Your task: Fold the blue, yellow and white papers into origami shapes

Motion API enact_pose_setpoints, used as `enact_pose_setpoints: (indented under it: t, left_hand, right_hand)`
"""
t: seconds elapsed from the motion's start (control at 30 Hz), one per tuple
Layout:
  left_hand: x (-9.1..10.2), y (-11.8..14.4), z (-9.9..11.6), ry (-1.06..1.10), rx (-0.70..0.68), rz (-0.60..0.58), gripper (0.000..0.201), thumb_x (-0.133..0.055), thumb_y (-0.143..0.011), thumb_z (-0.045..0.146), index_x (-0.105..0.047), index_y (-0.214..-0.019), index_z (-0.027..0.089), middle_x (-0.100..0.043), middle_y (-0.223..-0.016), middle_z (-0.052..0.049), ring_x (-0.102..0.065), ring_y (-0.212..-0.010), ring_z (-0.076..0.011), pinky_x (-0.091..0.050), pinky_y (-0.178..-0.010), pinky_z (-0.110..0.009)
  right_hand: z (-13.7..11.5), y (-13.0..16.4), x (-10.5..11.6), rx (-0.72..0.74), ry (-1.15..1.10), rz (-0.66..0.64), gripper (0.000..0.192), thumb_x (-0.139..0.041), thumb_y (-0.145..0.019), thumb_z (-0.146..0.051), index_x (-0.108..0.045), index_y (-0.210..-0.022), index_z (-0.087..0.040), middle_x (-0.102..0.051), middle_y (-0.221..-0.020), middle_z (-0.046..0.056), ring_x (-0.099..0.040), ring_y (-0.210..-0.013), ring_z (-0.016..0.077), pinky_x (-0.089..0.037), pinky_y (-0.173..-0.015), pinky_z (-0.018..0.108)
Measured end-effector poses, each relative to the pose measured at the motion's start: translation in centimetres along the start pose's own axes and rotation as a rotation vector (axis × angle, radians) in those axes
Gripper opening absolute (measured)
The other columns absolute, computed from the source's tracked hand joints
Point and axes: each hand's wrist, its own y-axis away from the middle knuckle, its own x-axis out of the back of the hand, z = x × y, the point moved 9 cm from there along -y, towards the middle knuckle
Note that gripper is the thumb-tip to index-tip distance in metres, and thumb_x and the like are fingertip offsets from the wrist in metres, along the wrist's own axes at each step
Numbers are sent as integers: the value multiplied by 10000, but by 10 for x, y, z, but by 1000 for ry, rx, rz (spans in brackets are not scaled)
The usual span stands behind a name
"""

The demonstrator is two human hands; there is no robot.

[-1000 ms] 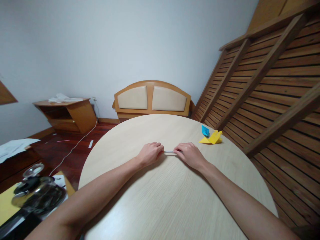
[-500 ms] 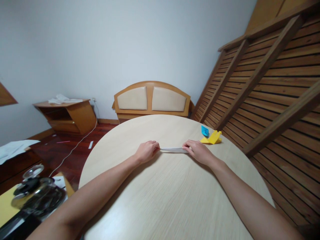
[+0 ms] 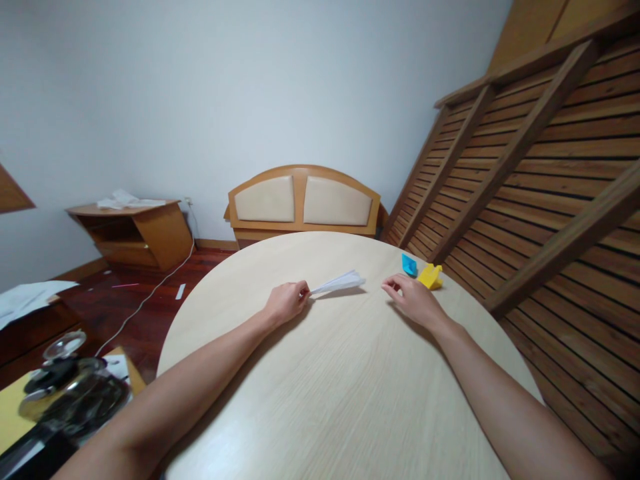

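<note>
A folded strip of white paper (image 3: 341,284) fans out above the round table: narrow at its left end, with spread layers at its right end. My left hand (image 3: 288,301) is closed on the narrow end, thumb and fingers pinching it. To the right of the paper, my right hand (image 3: 413,297) is apart from it, fingers loosely curled with a small gap to the thumb and nothing in them. Just beyond that hand sit a small blue folded paper (image 3: 409,265) and a yellow folded paper figure (image 3: 431,276), the latter partly hidden by the hand.
The round pale wooden table (image 3: 320,387) lies under both arms. A slatted wooden frame (image 3: 530,200) leans along the right. At lower left, a glass pot (image 3: 83,393) stands on a low surface. A headboard (image 3: 303,200) and a low cabinet (image 3: 135,230) are farther back.
My right hand has let go of the paper's right end and moved right. That end now fans out and rises. My left hand has shifted slightly left, still pinching the paper.
</note>
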Motion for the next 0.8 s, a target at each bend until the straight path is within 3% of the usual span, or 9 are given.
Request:
enact_pose_setpoints:
  t: [0.1, 0.23, 0.4, 0.5, 0.63, 0.8]
  left_hand:
    - [4, 1, 1, 10, 42, 40, 237, -489, -968, 370, -666, -953, 213, -738, -864, -49, -675, -747, -196, -412, -615, -265]
    - [0, 5, 15, 0, 48, 44, 252, -494, -956, 389, -662, -940, 202, -742, -866, -59, -679, -739, -208, -410, -603, -274]
    - [-10, 12, 40, 61, -42, 12, 260, -499, -958, 408, -663, -961, 206, -740, -862, -54, -677, -748, -198, -434, -629, -270]
    - [-13, 16, 57, 110, -168, -15, 282, -455, -984, 392, -675, -998, 217, -732, -882, -50, -670, -776, -191, -458, -667, -272]
    - [-14, 21, 73, 155, -354, -56, 303, -409, -1001, 314, -690, -1062, 222, -728, -944, -56, -661, -876, -199, -485, -758, -287]
    - [-14, 17, 65, 180, -378, -24, 251, -455, -970, 258, -688, -1038, 193, -725, -1021, -66, -634, -971, -214, -494, -860, -309]
  right_hand:
    - [-10, 2, -5, -42, -5, -8, 234, -506, -955, -345, -689, -924, -202, -734, -853, 60, -662, -753, 207, -454, -675, 302]
    - [-52, 9, -30, 4, -59, -130, 230, -522, -957, -328, -678, -1106, -251, -758, -901, 26, -690, -772, 192, -465, -677, 281]
    - [-97, 19, -55, 145, -85, -239, 366, -557, -953, -293, -604, -1316, -279, -745, -1104, 49, -689, -971, 217, -494, -835, 317]
    - [-99, 19, -58, 168, -73, -236, 339, -538, -970, -307, -634, -1291, -251, -714, -1203, 72, -650, -1085, 237, -475, -933, 352]
    - [-94, 18, -57, 145, -24, -248, 310, -506, -990, -331, -668, -1234, -233, -713, -1193, 68, -631, -1103, 235, -457, -966, 355]
    - [-105, 23, -53, 137, 62, -237, 383, -588, -935, -399, -641, -1276, -233, -663, -1190, 81, -609, -1084, 241, -457, -945, 347]
